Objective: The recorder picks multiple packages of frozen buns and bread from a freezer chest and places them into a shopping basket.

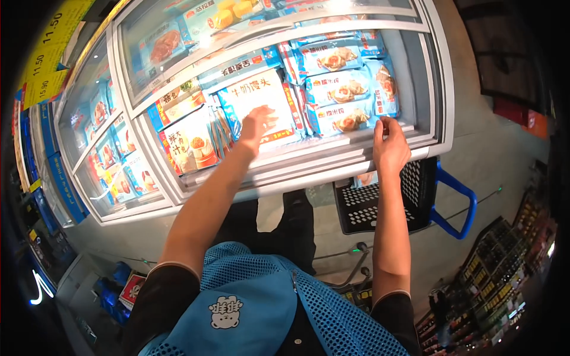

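My left hand (258,125) is spread over a white-and-blue bag of steamed buns (250,95) in the open part of a chest freezer. The hand is slightly blurred, and nothing shows in its grasp. My right hand (391,144) is over the freezer's front rim (311,181), its fingertips bent close to the lower corner of a blue food packet (340,116). Whether those fingertips pinch anything is unclear. Similar blue packets (336,86) are stacked behind that one, and another packet (384,86) stands along their right side. Left of the bun bag is a white bun package (189,141).
A sliding glass lid (205,40) covers the freezer's far part. To its left is another glass-topped section (118,155). Below the rim, at right, sits a black shopping basket (363,211) with a blue handle (467,204). Stocked shelves (494,267) line the lower right.
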A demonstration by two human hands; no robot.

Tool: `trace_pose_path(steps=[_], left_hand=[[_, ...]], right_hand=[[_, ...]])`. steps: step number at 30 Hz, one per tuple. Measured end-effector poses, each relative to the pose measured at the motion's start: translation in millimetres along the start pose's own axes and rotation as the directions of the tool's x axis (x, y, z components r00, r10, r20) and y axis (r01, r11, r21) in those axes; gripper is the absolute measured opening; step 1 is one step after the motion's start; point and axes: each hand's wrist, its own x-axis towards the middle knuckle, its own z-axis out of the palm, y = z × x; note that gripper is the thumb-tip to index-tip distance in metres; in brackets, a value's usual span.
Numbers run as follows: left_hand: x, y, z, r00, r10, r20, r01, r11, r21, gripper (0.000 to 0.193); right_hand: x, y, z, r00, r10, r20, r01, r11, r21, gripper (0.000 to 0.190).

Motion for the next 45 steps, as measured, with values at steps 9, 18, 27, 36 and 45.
trace_pose_path(steps=[9, 18, 27, 36, 45], left_hand=[[107, 40, -77, 0.987, 0.155, -0.053, -0.148, 0.709, -0.69, 0.076], [100, 54, -60, 0.986, 0.072, -0.152, -0.167, 0.502, -0.848, 0.041], [113, 98, -25, 0.97, 0.132, -0.203, -0.24, 0.633, -0.736, 0.046], [49, 115, -58, 0.975, 0.163, -0.152, -0.221, 0.802, -0.555, 0.044], [-40, 122, -126, 0.996, 0.084, -0.015, -0.085, 0.996, -0.022, 0.042]], right_hand=[[0, 3, 12, 0.997, 0.041, -0.066, -0.049, 0.992, -0.117, 0.02], [4, 0, 13, 0.998, 0.065, -0.012, -0.066, 0.989, -0.132, 0.02], [4, -2, 12, 0.995, 0.095, 0.018, -0.091, 0.984, -0.153, 0.019], [4, 2, 12, 0.998, 0.061, -0.004, -0.061, 0.989, -0.136, 0.022], [2, -4, 10, 0.997, 0.064, -0.032, -0.068, 0.984, -0.162, 0.019]])
